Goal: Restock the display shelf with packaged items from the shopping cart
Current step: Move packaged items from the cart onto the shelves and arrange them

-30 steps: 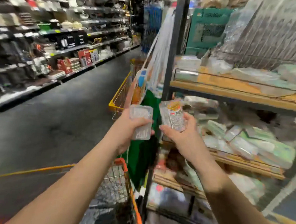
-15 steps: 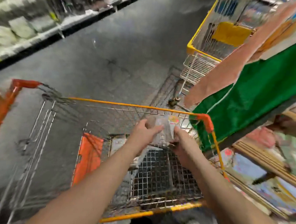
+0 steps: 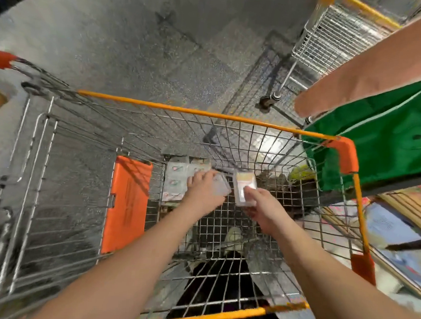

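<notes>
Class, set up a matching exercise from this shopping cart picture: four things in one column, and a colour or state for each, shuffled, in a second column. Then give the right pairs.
Things:
1. child-seat flap
2. hanging bag
3. left hand
4. right hand

States:
A. green
B. holds an orange-labelled pack
C. orange
D. holds a clear pack

Pairs: 1-C, 2-A, 3-D, 4-B

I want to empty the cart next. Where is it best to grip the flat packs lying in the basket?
Probably the stack of flat packs from above, by its two long edges: it lies flat on the wire floor of the cart, and the left hand hides its right edge.
</notes>
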`<act>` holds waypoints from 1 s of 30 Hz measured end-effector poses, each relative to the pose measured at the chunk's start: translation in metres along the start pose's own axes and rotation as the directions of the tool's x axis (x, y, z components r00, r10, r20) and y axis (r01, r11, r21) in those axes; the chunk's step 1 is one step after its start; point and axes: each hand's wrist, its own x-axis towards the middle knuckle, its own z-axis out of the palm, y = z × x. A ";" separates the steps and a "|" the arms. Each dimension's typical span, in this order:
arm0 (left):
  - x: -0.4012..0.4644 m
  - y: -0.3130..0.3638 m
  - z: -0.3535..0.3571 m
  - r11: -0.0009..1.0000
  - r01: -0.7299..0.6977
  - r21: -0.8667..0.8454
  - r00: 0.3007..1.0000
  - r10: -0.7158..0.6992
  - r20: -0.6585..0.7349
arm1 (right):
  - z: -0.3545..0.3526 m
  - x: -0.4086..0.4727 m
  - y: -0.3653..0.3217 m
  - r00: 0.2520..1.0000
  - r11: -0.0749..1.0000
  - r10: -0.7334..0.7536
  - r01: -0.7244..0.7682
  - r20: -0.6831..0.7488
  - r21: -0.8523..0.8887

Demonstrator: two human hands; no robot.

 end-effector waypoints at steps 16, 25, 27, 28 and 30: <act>0.147 -0.043 0.070 0.497 -0.580 0.646 0.782 0.561 0.272 | -0.028 0.179 0.055 0.963 0.963 -0.010 -0.063 -0.268 -0.263; 0.193 -0.064 0.083 0.545 -0.425 0.723 0.881 0.431 0.193 | -0.007 0.227 0.054 0.949 0.849 -0.107 -0.069 -0.298 -0.525; 0.189 -0.067 0.090 0.626 -0.370 0.686 0.914 0.380 0.146 | -0.002 0.226 0.053 0.943 0.770 -0.140 -0.087 -0.301 -0.632; 0.186 -0.069 0.093 0.673 -0.331 0.662 0.930 0.350 0.109 | -0.001 0.224 0.052 0.942 0.750 -0.137 -0.104 -0.307 -0.654; 0.183 -0.072 0.098 0.717 -0.264 0.646 0.952 0.299 0.058 | -0.001 0.223 0.055 0.942 0.730 -0.122 -0.129 -0.314 -0.671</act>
